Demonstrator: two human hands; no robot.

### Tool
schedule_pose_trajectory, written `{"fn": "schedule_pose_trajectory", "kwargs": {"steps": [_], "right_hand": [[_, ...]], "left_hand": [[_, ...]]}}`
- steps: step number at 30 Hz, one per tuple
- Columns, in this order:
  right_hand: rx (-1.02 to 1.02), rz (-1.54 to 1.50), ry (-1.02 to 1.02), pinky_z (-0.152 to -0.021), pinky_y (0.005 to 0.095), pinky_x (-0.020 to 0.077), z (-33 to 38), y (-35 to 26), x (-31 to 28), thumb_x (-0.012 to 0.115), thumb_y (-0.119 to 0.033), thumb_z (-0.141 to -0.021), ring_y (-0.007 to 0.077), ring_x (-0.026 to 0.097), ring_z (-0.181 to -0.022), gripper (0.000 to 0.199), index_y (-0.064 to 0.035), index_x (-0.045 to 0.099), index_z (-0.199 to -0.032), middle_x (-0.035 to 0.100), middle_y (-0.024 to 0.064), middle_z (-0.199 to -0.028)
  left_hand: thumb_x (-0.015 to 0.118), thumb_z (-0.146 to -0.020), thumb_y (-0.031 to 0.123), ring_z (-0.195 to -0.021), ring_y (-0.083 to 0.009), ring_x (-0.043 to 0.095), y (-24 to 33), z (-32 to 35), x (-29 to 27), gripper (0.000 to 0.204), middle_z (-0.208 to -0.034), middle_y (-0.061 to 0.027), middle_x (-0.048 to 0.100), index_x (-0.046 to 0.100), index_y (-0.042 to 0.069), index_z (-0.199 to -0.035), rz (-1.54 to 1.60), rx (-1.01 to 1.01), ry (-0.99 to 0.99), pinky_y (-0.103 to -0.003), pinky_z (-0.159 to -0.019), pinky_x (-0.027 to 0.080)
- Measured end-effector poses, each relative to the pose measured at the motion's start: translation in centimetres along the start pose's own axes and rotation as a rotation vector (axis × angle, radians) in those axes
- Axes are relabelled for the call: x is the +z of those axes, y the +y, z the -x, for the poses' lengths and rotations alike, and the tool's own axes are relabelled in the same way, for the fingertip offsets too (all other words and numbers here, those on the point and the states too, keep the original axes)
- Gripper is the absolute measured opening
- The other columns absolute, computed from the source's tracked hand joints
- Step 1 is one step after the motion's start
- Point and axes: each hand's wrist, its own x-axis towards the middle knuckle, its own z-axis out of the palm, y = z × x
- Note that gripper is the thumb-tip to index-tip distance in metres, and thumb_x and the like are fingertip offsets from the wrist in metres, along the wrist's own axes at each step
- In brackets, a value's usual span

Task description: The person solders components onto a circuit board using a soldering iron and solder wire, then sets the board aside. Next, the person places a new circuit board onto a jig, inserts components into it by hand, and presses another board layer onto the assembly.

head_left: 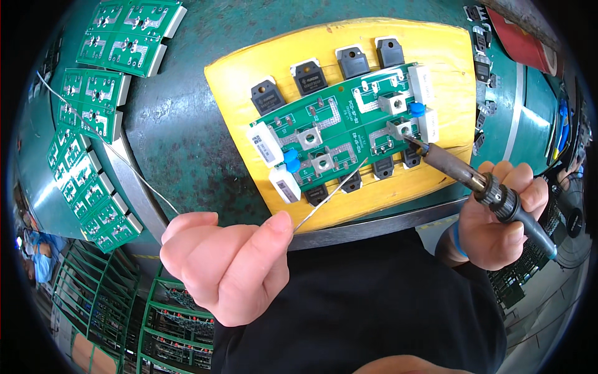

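A green circuit board [336, 129] lies on a yellow block [237, 81], with black transistors [310, 77] set along its far and near edges. White ceramic resistors [266, 144], blue disc parts [291, 160] and square metal terminals [309, 138] stand on the board. My left hand [230, 262] pinches a thin solder wire [330, 195], whose end reaches the board's near edge. In my right hand [498, 230] is a soldering iron [458, 169]; its tip meets the board's right side, by a metal terminal and a transistor. Whether the tip touches a lead, I cannot tell.
Several green circuit boards [93, 103] are stacked at the left of the green bench. Loose transistors [482, 68] line the right side, near a red object [520, 43]. The bench's metal edge [374, 222] runs before me. Green racks [180, 318] holding boards stand at lower left.
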Motion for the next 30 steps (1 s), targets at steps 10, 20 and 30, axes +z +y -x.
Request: {"fn": "schedule_pose_trajectory", "kwargs": {"steps": [10, 20, 30], "right_hand": [[0.112, 0.182, -0.105, -0.071, 0.0341, 0.0321, -2.9, -1.8, 0.3, 0.066, -0.025, -0.089, 0.0159, 0.037, -0.078, 0.033, -0.0086, 0.044, -0.107, 0.04, 0.0053, -0.088], [0.094, 0.236, -0.144, -0.07, 0.0315, 0.0319, -3.1, -2.1, -0.2, 0.066, -0.025, -0.089, 0.0139, 0.037, -0.075, 0.034, -0.0044, 0.047, -0.109, 0.042, 0.0058, -0.086], [0.061, 0.31, -0.147, -0.07, 0.0269, 0.0339, -3.3, -2.0, 0.0, 0.065, -0.02, -0.089, 0.0129, 0.04, -0.079, 0.033, -0.001, 0.05, -0.111, 0.042, 0.006, -0.087]], "left_hand": [[0.077, -0.08, 0.003, -0.073, -0.0194, 0.054, 0.0, -0.1, 0.7, 0.018, -0.08, -0.003, 0.06, 0.074, 0.005, -0.097, -0.019, 0.038, 0.035, -0.035, -0.064, 0.047], [0.083, -0.074, 0.004, -0.074, -0.0207, 0.055, -0.1, 0.0, 1.1, 0.025, -0.081, -0.0031, 0.06, 0.076, 0.006, -0.098, 0.011, 0.049, 0.022, -0.033, -0.068, 0.048], [0.082, -0.074, 0.0, -0.073, -0.0202, 0.056, -0.2, 0.1, 1.2, 0.026, -0.081, -0.0035, 0.06, 0.075, 0.004, -0.099, -0.015, 0.046, 0.084, -0.031, -0.065, 0.045]]}}
